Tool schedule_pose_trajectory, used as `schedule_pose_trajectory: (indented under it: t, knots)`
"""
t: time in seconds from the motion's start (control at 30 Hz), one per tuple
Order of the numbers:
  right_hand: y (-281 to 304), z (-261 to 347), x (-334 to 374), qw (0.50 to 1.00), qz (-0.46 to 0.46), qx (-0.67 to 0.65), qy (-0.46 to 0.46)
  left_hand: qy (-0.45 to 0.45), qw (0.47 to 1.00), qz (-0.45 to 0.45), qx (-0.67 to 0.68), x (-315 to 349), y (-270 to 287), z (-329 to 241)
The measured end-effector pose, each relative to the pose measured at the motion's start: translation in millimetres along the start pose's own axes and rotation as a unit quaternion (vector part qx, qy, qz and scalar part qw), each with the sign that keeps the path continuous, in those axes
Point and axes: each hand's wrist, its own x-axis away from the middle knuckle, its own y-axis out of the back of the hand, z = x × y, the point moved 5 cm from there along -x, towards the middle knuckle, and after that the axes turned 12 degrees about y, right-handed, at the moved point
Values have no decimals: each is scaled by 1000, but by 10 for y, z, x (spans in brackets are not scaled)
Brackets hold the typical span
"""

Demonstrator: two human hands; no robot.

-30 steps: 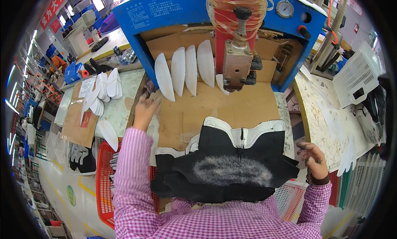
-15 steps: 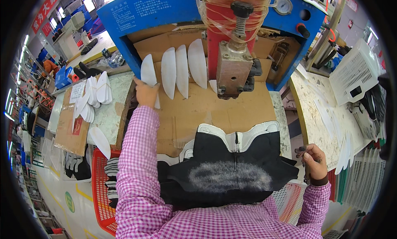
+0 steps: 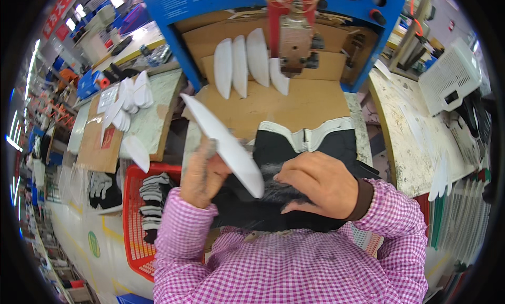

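My left hand is closed on a white half-moon-shaped piece, holding it tilted above the near edge of the cardboard-lined worktop. My right hand rests over a black fabric piece edged in white. Its fingers reach left and its thumb is apart, with nothing seen in them. The black piece lies at the front of the worktop, partly covered by both hands. Several more white half-moon pieces stand in a row at the back, one of them beside the metal press head.
A blue machine frame encloses the worktop's back. To the left are a side table with stacked white pieces and a red basket of grey-and-black items. At right, another table carries a white plastic basket and thin white strips.
My left hand has picked the leftmost white half-moon piece from the row and brought it toward me. My right hand has moved left, from beside the black fabric to over it.
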Motion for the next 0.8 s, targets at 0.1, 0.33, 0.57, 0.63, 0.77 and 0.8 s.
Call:
schedule_pose_trajectory:
  t: [0.1,0.33,0.57,0.63,0.77,0.8]
  knots:
    - [-96,171,-154,996,-49,43,69,21,999,38,18,109,-213,196]
    - [-75,437,-73,986,-86,102,104,-5,999,34,-7,243,-234,157]
    - [-100,509,59,991,-97,31,85,-46,998,-13,32,262,-222,186]
    - [39,450,97,991,-117,-6,71,-25,999,-20,13,290,-191,183]
    - [311,276,185,988,-112,-71,-84,37,991,96,-90,370,-276,208]
    - [345,195,185,982,-107,-119,-103,76,984,102,-127,375,-290,255]
